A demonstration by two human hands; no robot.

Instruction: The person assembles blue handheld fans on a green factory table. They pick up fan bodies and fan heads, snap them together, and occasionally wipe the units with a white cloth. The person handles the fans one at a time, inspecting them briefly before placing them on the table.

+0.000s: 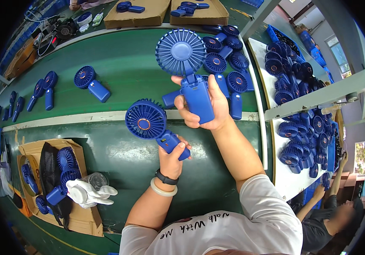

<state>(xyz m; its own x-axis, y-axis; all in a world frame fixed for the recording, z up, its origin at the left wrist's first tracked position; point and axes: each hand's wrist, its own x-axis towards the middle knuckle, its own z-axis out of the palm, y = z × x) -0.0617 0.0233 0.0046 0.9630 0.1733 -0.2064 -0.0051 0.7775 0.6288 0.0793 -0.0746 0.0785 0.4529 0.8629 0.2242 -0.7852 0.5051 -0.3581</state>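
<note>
My left hand point(175, 154), with a dark band and a pale bangle at its wrist, is closed round the handle of a blue handheld fan point(146, 121). This fan's round grille faces up, with a copper-coloured ring at its centre. Farther off and to the right, my right hand point(210, 104) grips a second blue handheld fan point(197, 100) by its handle. That one stands with its head up and shows a plain round hub. Beyond my right hand, several more blue fans point(215, 63) lie crowded on the green belt point(123, 55).
More fans point(84, 77) lie spaced along the belt to the left. A cardboard box point(93, 216) at the near left holds fans, a black mesh bag and a white glove point(91, 193). To the right, a white table point(282, 187) bears heaped fans; a co-worker point(323, 221) reaches there. Cardboard trays point(138, 19) stand at the back.
</note>
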